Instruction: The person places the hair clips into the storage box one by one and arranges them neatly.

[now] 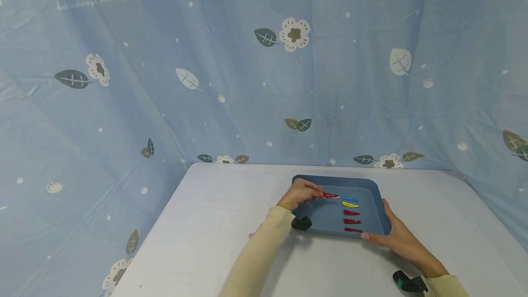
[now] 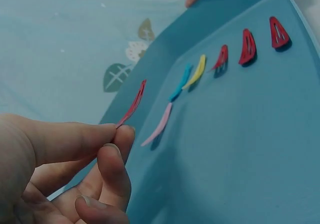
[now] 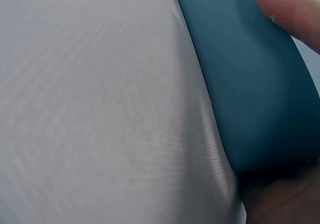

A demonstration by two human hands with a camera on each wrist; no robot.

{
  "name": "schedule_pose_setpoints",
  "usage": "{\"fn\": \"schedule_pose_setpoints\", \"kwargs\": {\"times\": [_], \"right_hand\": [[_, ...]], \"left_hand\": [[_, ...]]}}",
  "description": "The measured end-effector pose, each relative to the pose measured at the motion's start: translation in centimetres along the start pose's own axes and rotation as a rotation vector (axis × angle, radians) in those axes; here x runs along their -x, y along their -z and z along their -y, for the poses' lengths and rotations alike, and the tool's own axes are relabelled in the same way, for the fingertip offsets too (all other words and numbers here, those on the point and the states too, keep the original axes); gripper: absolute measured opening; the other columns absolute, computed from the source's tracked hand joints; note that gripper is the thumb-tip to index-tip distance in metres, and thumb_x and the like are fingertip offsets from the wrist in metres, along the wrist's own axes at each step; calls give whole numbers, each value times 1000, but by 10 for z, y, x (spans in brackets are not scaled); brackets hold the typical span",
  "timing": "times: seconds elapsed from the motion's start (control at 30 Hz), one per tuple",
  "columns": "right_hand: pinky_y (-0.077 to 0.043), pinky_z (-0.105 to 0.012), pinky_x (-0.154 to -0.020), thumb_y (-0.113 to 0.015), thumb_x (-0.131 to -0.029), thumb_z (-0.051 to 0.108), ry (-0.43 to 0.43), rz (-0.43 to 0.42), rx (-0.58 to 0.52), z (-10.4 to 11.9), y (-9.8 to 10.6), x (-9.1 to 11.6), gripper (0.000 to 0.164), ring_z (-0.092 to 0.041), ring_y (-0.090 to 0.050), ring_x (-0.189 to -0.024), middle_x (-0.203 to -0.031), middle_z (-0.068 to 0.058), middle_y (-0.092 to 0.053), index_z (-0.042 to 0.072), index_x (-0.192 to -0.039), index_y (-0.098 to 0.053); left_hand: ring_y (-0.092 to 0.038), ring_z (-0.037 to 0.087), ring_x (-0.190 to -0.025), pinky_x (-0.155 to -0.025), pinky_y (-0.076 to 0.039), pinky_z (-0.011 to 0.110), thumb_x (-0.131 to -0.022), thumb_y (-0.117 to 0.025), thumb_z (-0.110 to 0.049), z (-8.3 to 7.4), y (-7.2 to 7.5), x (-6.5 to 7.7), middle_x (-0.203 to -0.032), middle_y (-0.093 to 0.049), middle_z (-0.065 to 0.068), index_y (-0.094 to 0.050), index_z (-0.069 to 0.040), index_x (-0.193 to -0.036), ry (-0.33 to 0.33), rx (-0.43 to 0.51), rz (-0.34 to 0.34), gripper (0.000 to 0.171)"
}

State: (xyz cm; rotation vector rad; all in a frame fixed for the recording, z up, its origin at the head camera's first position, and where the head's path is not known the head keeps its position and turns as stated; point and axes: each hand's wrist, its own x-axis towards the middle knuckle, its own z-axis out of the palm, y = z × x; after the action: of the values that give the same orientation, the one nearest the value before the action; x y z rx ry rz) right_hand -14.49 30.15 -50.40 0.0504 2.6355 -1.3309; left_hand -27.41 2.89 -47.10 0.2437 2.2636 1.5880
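Observation:
Between thumb and fingertips, my left hand [image 1: 302,193] pinches a red snap hair clip [image 2: 134,103], held up over the blue tray [image 1: 323,214]. Just beneath it a pink hair clip [image 2: 159,126] lies in the tray. A blue hair clip [image 2: 180,83] and a yellow hair clip [image 2: 196,72] lie beside it, followed by three red hair clips [image 2: 247,47] in a line. My right hand [image 1: 400,239] grips the tray's near right corner, thumb on the front wall and fingers along the right side. In the right wrist view, only parts of that hand show.
A white-covered table [image 1: 198,223] carries the tray. Partly hidden behind the left forearm is a small pink thing [image 1: 251,235], too small to make out. A blue patterned curtain [image 1: 247,81] hangs behind the table and at its sides. Both wrists wear black devices [image 1: 408,282].

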Motion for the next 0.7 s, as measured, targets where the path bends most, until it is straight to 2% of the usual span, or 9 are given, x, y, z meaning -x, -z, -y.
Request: {"fn": "schedule_pose_setpoints", "kwargs": {"times": [0.23, 0.47, 0.7], "right_hand": [[-13, -82, -113, -81, -85, 40, -7, 4, -3, -1, 0, -1, 135, -64, -1, -152, -167, -36, 11, 4, -160, 25], [-13, -82, -113, -81, -85, 40, -13, 6, -3, 1, 0, -1, 136, -64, -1, -152, -168, -36, 11, 4, -160, 26], [-13, -82, -113, -83, -84, 37, 6, 1, -20, 1, 0, 1, 136, -64, 0, -152, -167, -36, 11, 4, -160, 25]], "left_hand": [[-56, 9, -63, -52, -39, 22, -91, -77, -9, -1, -7, 1, -89, -79, 13, -83, -4, -98, 6, -34, -7, 10], [-60, 8, -63, -51, -39, 21, -91, -77, -9, 1, -11, -1, -84, -80, 6, -83, -6, -97, 20, -61, 1, 9], [-62, 9, -64, -52, -40, 22, -92, -76, -9, 1, -13, -1, -85, -81, 7, -83, -6, -95, 23, -86, -1, 8]]}}
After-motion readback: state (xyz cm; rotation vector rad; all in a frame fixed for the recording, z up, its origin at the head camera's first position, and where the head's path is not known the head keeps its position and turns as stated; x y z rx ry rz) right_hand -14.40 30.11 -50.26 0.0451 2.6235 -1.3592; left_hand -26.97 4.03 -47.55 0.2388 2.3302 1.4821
